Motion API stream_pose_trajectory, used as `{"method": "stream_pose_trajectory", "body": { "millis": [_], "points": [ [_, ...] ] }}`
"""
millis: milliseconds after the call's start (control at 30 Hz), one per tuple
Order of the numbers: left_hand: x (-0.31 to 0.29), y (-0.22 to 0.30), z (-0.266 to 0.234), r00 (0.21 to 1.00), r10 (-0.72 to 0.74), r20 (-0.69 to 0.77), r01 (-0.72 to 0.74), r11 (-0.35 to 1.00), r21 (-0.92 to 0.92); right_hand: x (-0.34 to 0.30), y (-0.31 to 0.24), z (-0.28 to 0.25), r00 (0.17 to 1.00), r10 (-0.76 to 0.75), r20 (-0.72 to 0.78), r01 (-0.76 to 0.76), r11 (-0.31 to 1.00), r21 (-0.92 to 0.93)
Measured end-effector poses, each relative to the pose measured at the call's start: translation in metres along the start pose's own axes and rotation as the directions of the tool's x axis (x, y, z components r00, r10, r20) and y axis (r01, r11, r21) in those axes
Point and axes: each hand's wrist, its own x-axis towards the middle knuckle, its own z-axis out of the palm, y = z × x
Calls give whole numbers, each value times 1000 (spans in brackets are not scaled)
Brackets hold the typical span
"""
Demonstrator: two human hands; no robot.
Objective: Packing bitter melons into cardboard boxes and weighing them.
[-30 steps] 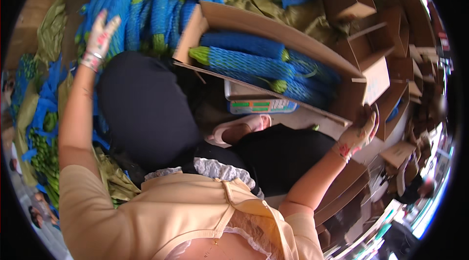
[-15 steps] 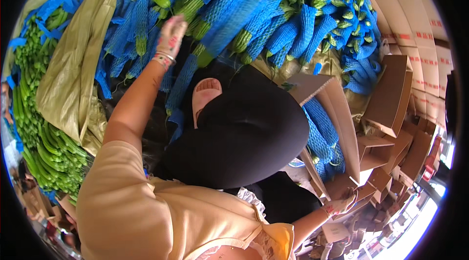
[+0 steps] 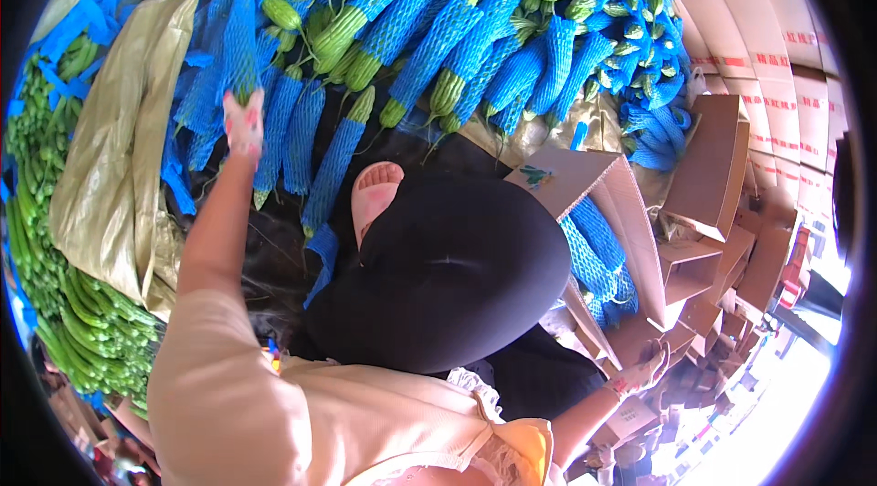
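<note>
Right hand (image 3: 644, 374), loosely open and apparently empty, hangs beside an open carton (image 3: 637, 239) of netted gourds (image 3: 596, 262). Dark sheeting (image 3: 263, 253) lies underfoot; across it, the left hand (image 3: 243, 128) has parted fingers about the tip of a blue-netted gourd (image 3: 241, 40), whether gripping I cannot tell. Beyond lies a gourd heap (image 3: 437, 52), then stacked boxes (image 3: 776, 75) rise to the right.
</note>
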Motion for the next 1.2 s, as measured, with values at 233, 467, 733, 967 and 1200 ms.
{"method": "stream_pose_trajectory", "body": {
  "millis": [233, 467, 733, 967, 1200],
  "points": [
    [-83, 112, -46, 877, 307, 370, -111, 877, -467, -8, 14, -37, 992, 15, 124, -3, 995, -96],
    [-68, 298, -72, 181, 723, 667, -597, 620, -510, -42, -60, -4, 994, -34, 102, 19, 989, 143],
    [-343, 424, 81, -401, 217, 890, -871, 211, -444, -13, 20, -65, 988, 154, -34, -118, 869, 481],
    [-456, 351, 196, -664, 14, 747, -739, -166, -653, -5, 37, -62, 980, 196, -28, -147, 817, 557],
    [-456, 307, 213, -754, -50, 655, -642, -158, -750, 0, 39, -69, 970, 244, -4, -205, 824, 528]
  ]
}}
